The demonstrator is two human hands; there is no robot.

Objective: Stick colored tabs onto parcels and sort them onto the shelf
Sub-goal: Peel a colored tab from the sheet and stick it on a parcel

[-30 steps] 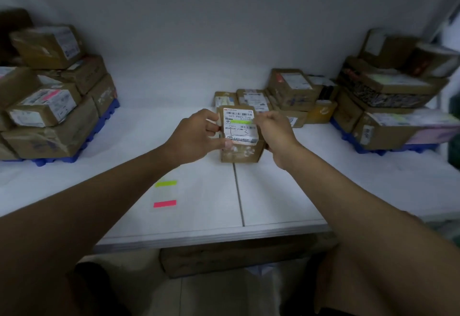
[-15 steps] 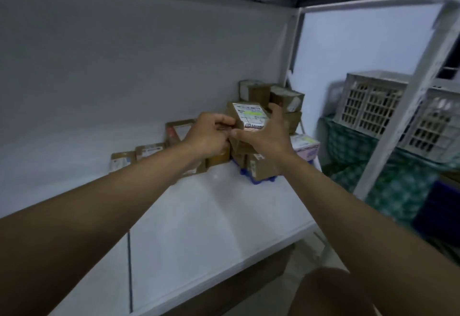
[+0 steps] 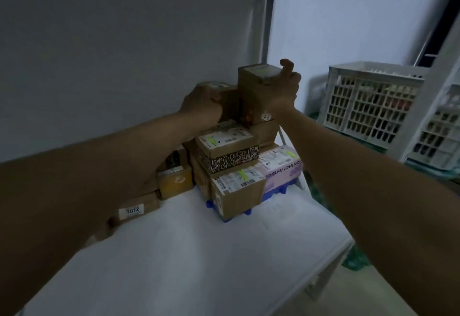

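A small brown parcel [image 3: 255, 91] with a yellow-green tab on its top label stands on top of the stacked parcels [image 3: 229, 146] at the right end of the white shelf [image 3: 189, 253]. My right hand [image 3: 285, 86] grips the parcel's right side, thumb raised above its top edge. My left hand [image 3: 201, 103] lies with curled fingers against a darker box [image 3: 229, 104] just left of the parcel; its fingertips are hidden. Several stacked parcels carry yellow-green tabs.
The stack sits on a blue pallet [image 3: 276, 191]. Small boxes, one marked 1012 [image 3: 134, 210], line the back wall to the left. A white shelf post [image 3: 266, 29] rises behind the stack. White lattice crates [image 3: 373, 101] stand to the right.
The view turned from the shelf's middle to its right end. The parcel travelled with both hands to the top of the right stack; my left hand came off it onto the neighbouring box.
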